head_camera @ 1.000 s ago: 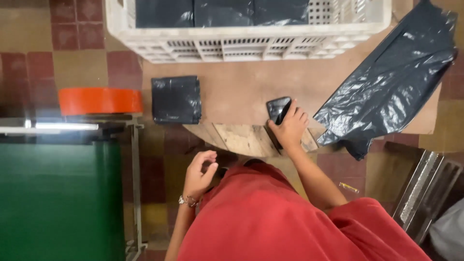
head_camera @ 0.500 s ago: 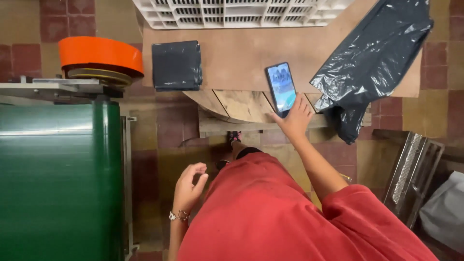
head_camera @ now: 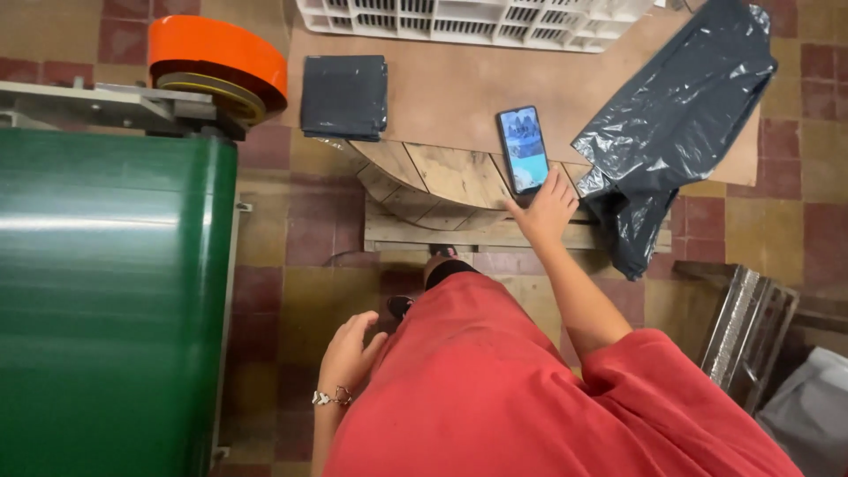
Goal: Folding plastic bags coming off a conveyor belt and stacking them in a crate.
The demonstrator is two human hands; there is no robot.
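From the head camera, I saw my right hand [head_camera: 548, 210] stretched out toward twelve o'clock, fingers spread and fingertips resting on the bottom edge of the phone [head_camera: 522, 149], not gripping it. The phone lay flat on the brown board [head_camera: 459, 97], screen up and lit, so the setting-down looked done to me and only letting go remained. Its long axis ran roughly from six to twelve o'clock, top end tilted slightly toward eleven. At three o'clock from it lay a crumpled black bag [head_camera: 671, 132]; at nine, a folded stack of dark bags [head_camera: 344, 95]. My left hand [head_camera: 349, 353] hung loosely curled and empty beside my red garment [head_camera: 495, 397].
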